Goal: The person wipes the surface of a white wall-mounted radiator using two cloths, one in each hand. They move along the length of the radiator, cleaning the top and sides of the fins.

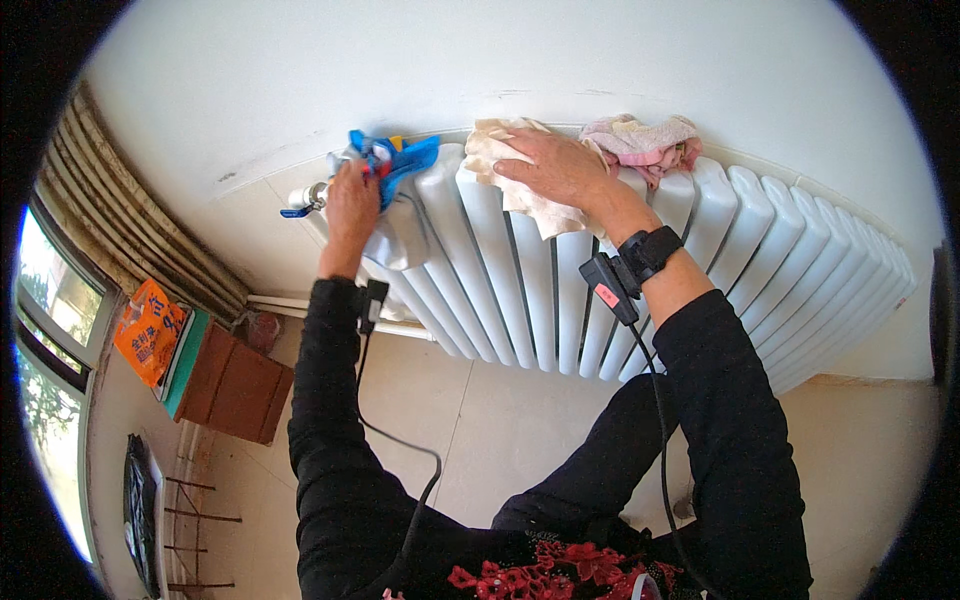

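Observation:
A white column radiator runs along the wall in front of me. At its left end, my left hand grips a crumpled blue-and-white cloth with red and yellow patches, one pale fold hanging over the front. Beside that hand is a pipe valve with a blue lever. My right hand holds a cream cloth down on the radiator's top, its palm and fingers over the fabric. A pink and beige towel lies bunched on the top just to the right of it.
A reddish-brown cabinet at left bears an orange plastic bag with writing. Brown curtains hang by the window. Below stands a metal rack. Black cables trail from devices on both my wrists.

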Available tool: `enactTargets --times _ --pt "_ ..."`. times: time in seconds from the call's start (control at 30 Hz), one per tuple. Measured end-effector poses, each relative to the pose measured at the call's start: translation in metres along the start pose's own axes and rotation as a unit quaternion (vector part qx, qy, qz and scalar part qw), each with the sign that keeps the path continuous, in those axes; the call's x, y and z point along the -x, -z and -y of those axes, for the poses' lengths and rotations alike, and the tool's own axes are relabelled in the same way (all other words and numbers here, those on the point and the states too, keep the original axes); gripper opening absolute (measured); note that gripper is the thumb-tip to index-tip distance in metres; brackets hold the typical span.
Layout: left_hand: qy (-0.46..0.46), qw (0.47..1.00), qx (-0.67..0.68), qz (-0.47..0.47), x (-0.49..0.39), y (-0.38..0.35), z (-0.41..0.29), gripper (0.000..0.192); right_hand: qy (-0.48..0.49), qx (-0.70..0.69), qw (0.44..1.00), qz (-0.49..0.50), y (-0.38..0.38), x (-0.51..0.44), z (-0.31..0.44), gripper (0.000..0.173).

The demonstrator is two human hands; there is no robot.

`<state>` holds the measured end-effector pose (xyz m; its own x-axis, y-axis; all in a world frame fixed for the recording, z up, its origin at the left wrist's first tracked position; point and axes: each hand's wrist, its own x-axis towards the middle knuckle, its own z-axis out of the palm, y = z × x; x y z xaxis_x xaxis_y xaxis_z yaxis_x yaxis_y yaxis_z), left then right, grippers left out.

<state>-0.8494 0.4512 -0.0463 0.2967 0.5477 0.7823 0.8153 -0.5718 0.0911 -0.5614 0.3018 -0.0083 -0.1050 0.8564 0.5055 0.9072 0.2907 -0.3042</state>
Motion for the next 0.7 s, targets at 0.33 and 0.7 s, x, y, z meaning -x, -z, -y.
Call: enactTargets --times 0.33,0.7 --pt "0.198 0.978 -0.061 0.028 -0.023 -0.031 0.061 0.054 -0.006 0.008 1.000 0.002 -0.004 -0.003 -0.003 0.059" --pt "0.011 0.977 0.212 -0.005 0.045 -0.024 -0.083 0.041 0.028 0.037 0.998 -0.038 -0.004 -0.001 0.001 0.054"
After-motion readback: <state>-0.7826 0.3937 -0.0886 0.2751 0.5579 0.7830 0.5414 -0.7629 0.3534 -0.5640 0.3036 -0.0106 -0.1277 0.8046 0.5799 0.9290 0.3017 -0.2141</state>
